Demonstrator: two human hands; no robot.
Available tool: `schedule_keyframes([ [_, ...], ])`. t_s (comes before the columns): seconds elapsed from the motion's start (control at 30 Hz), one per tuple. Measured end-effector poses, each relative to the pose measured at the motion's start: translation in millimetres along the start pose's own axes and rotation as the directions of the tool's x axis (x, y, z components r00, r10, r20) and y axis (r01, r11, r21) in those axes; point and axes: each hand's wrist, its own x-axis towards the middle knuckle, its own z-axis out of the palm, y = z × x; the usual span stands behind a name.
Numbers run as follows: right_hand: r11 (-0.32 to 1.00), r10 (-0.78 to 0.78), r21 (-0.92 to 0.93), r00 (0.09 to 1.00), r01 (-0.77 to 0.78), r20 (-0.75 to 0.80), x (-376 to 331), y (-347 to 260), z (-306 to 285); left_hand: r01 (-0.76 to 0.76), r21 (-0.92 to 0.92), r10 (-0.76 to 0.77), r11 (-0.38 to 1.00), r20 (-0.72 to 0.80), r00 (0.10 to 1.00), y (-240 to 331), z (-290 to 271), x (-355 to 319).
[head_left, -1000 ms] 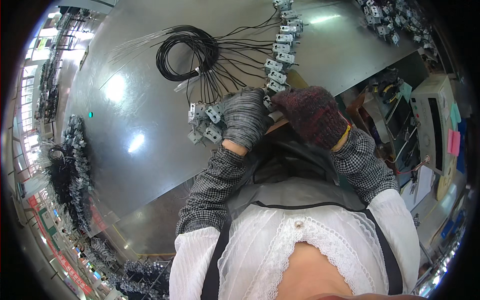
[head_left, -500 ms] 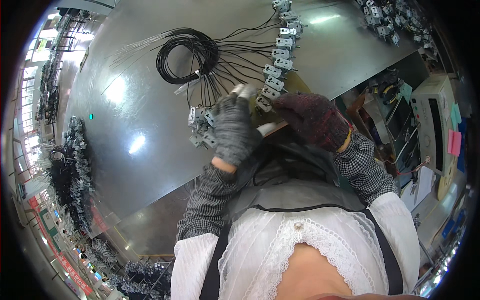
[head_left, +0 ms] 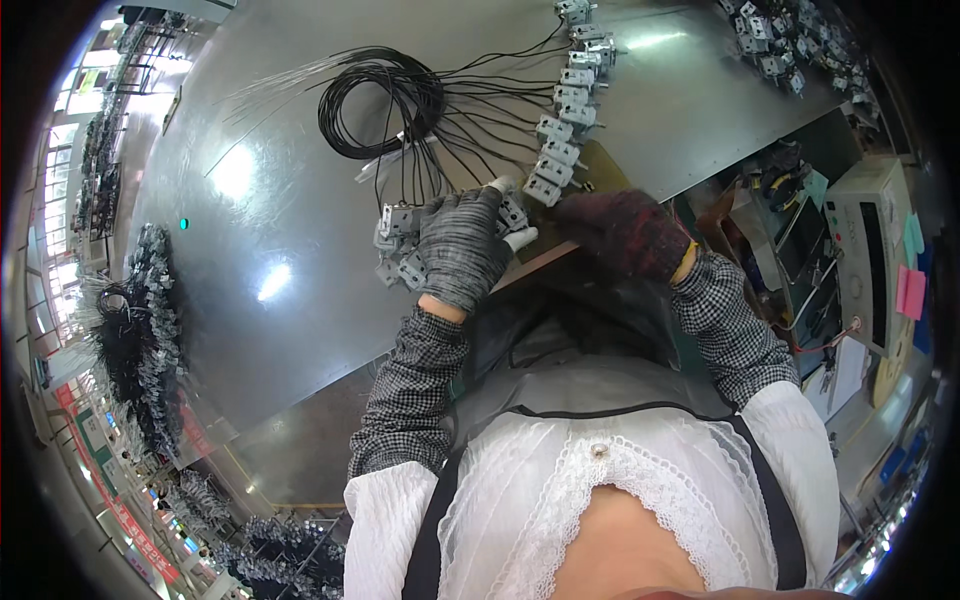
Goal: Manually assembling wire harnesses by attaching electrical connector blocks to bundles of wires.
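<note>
Small silver metal blocks with black cables [head_left: 560, 155] stand in a slanting row on the metal table. Their cables run left to a coiled black bundle [head_left: 335, 115] with bare, pale wire ends. My left hand [head_left: 462, 250], in a grey knit glove with white fingertips, is closed on one metal block [head_left: 513, 214] between thumb and fingers. Beside it, on the left, lies a cluster of similar blocks [head_left: 400, 222]. My right hand [head_left: 630, 237], in a dark red glove, is just right of the row's near end with its fingers curled; what they hold, if anything, is hidden.
A brownish board [head_left: 600, 172] lies at the table's near edge, under the row's end. More metal blocks [head_left: 765, 45] are heaped at the far right. Right of the table stand a tool tray [head_left: 775, 185] and a beige instrument box [head_left: 865, 255]. Bundled parts [head_left: 140, 340] hang at the left.
My left hand has drawn slightly left and down, with a metal block from the row's near end now in its grip. My right hand has shifted only slightly.
</note>
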Motion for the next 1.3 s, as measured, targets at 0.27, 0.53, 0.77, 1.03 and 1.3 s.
schedule_keyframes([
  [0.27, 0.981, 0.14, -0.088, 0.94, -0.175, -0.311, 4, 11, -6, -0.068, -0.204, 0.068, 0.977, -0.007, 0.998, -12, -11, 7],
  [0.53, 0.982, 0.18, -0.018, 0.957, -0.189, -0.226, 2, -7, -7, -0.152, -0.052, 0.149, 0.987, -0.049, 0.988, 15, -17, 8],
  [0.77, 0.955, -0.051, -0.298, 0.979, -0.011, -0.199, 4, -35, -12, -0.037, 0.035, 0.037, 0.999, 0.011, 0.999, 33, -9, 13],
  [1.03, 0.859, -0.002, -0.51, 0.995, -0.049, -0.098, 4, -44, -20, 0.046, -0.001, -0.045, 0.999, 0.1, 0.994, 37, -12, 19],
  [1.3, 0.888, -0.019, -0.458, 0.993, -0.038, -0.12, 10, -38, -20, -0.004, 0.043, 0.002, 0.999, 0.052, 0.999, 41, -12, 20],
])
